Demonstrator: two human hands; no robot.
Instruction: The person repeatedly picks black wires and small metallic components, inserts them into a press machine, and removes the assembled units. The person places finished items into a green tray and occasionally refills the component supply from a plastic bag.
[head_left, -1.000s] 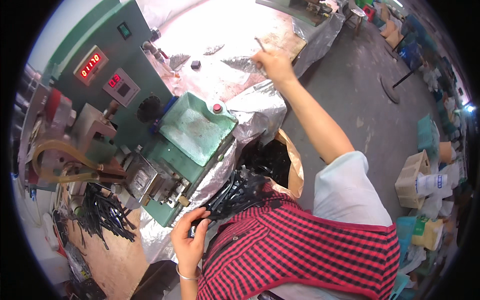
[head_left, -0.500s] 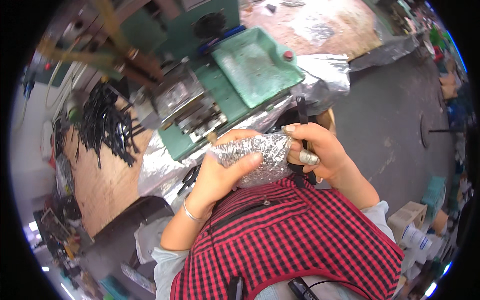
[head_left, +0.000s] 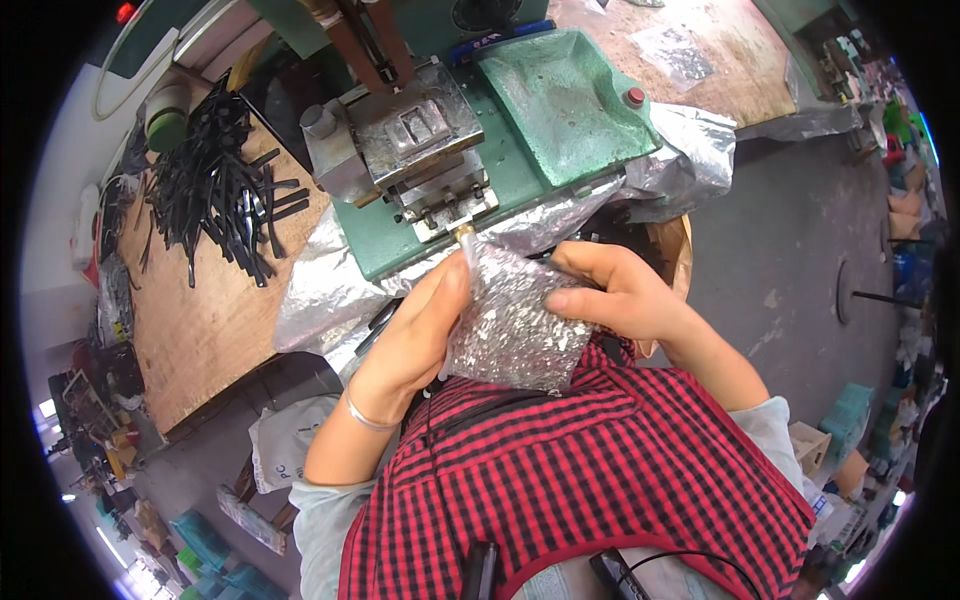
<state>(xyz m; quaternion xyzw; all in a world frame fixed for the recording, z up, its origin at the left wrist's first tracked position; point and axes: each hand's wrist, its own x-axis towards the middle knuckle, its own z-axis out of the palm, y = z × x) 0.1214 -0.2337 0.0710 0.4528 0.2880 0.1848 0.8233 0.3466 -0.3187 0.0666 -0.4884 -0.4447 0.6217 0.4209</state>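
A clear plastic bag (head_left: 520, 328) of small silvery pieces hangs between my hands, just above my checked apron. My left hand (head_left: 418, 322) is closed on its left edge, with the thumb upright along the side. On the upper right edge, my right hand (head_left: 622, 292) pinches the bag between thumb and fingers. Right beyond the bag's top stands a green bench machine (head_left: 385, 245) with a metal die block (head_left: 425, 130). A small brass-coloured tip (head_left: 464, 232) shows at the machine's front, close to the bag's upper left corner.
A green tray (head_left: 565, 110) with a red button (head_left: 633, 97) sits right of the die block. Crumpled silver foil (head_left: 318, 290) lines the bench edge. Black strips (head_left: 225, 195) lie heaped on the wooden board (head_left: 190, 335) at left. A white sack (head_left: 290, 440) lies below.
My right hand has shifted its hold on the bag, and the black strip beside it no longer shows. The bag now hangs flatter and more spread out. The view has shifted.
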